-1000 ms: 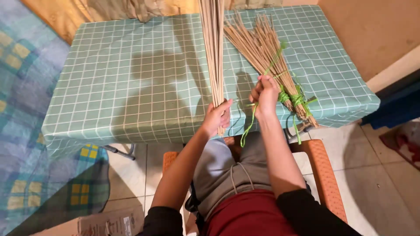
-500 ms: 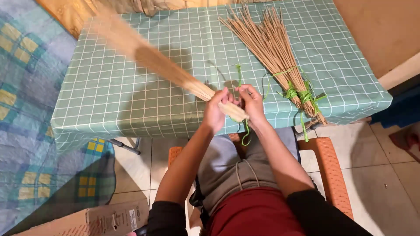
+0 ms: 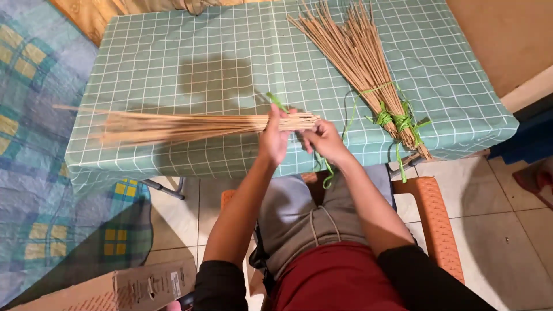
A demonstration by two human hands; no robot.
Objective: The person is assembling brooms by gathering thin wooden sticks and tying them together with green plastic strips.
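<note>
Straw-coloured sticks, a whole bundle (image 3: 190, 125) of them, lie level across the near part of the counter (image 3: 190, 57), thin tips fanning out toward its left edge and blunt ends gathered near the middle of the near edge. The left hand (image 3: 274, 138) is closed round that bundle close to the blunt ends, fingers wrapped over the top. A green plastic string (image 3: 276, 101) pokes up just behind those fingers, and more of it dangles below the near edge, down by the person's lap. The right hand (image 3: 324, 138) sits just beside the left, right at the cut ends, fingers curled in a pinch; whether it has the string or the stick ends I cannot tell from here.

Over at the right side of the counter lies a second bundle (image 3: 360, 55), already bound with green ties (image 3: 396, 120) near its thick end, which juts past the near right corner. It's well apart from both hands. A teal checked cloth covers the counter. An orange chair (image 3: 435, 213) carries the seated person, and a cardboard box (image 3: 124, 288) rests on the floor at the left.
</note>
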